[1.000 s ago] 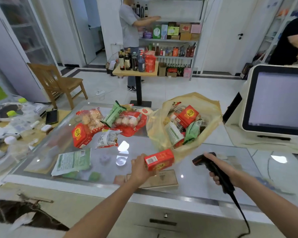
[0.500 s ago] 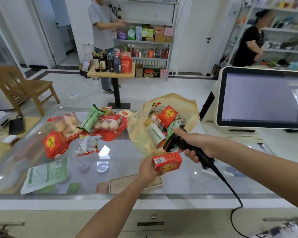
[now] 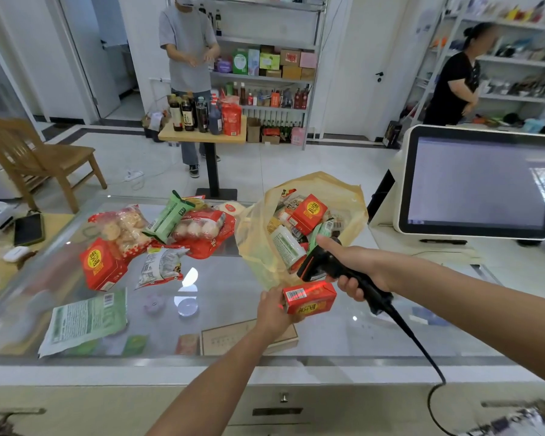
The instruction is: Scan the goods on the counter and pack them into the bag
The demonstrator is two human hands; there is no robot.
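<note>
Centrally, just below the middle of the frame, the left hand [image 3: 276,306] grips a small red cardboard carton [image 3: 310,298] by its left end, fingers curled round it, holding it above the glass counter [image 3: 233,287]. A band of red light lies across the barcode on the carton's upper face. Just above and to the right, the right hand [image 3: 356,265] is wrapped round the grip of a black handheld barcode scanner [image 3: 323,262], thumb laid along its top, with the scanner's head close over the carton. Its black cable [image 3: 419,344] trails down toward the lower right.

Directly behind the hands, right of centre, stands a translucent yellow plastic bag [image 3: 343,196], mouth open, with red boxes and green packets inside. Left of the bag, unpacked goods lie on the counter:
- a red box with a yellow disc [image 3: 101,264]
- a flat green-and-white packet [image 3: 85,319]
- a white snack pouch [image 3: 161,267]
- a red bag of round buns [image 3: 202,228]

At right stands a white-framed touchscreen monitor [image 3: 482,184].
</note>
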